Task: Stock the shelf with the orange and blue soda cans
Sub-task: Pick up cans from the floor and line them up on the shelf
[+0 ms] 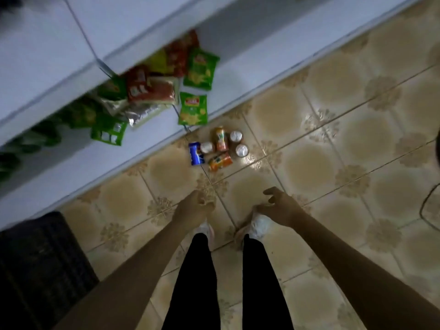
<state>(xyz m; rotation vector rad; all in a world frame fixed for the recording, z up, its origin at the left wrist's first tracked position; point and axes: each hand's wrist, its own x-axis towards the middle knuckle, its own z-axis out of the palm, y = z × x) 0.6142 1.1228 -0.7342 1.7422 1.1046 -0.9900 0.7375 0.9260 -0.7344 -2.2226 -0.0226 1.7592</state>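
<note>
both hands [197, 206] [278, 206] loose, empty, patterned tile floor [333, 129], white shelf [147, 22]

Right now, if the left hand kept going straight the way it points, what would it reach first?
Probably the orange can lying on its side, nearest of the cans on the floor. The left hand, holding nothing, points up the frame toward it; only bare tile lies between. Height above the floor is unclear.
</note>
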